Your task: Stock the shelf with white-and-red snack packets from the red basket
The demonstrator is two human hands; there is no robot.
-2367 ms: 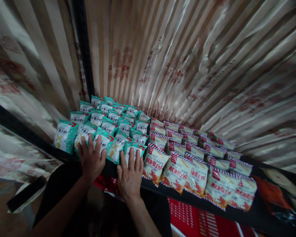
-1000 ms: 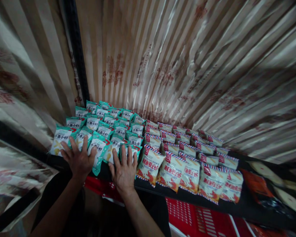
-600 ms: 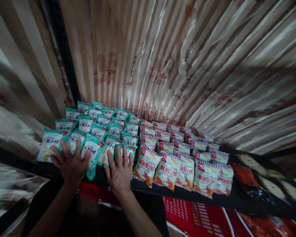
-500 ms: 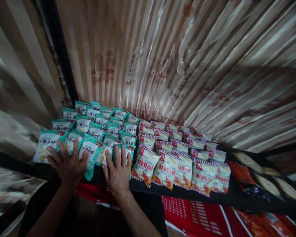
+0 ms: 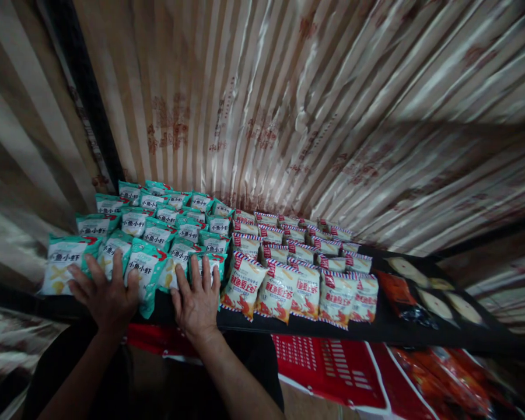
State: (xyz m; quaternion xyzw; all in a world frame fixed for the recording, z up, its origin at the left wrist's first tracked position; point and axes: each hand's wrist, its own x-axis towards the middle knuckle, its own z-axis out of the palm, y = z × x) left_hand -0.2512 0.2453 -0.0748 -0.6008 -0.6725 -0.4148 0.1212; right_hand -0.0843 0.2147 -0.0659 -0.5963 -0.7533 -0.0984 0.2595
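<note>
Rows of teal and white snack bags [image 5: 133, 221] stand on the left part of a black shelf [image 5: 254, 328]. My left hand [image 5: 107, 294] rests with spread fingers against the front bags at the left. Beside it, my right hand [image 5: 199, 297] lies with its fingers apart on the front bags near the right end of the teal group. Neither hand grips a bag. White bags with red print and striped edges [image 5: 277, 289] stand in rows to the right of my right hand.
Farther right on the shelf lie an orange packet [image 5: 396, 291] and several flat pale packs [image 5: 437, 304]. Below the shelf are a red printed sheet [image 5: 328, 364] and orange bags [image 5: 446, 379]. Behind rises a striped, creased curtain [image 5: 192, 105] with a dark post [image 5: 85, 87].
The view has shifted, so the shelf, bags and hands appear farther left. Both hands keep nearly the same place against the front teal bags.
</note>
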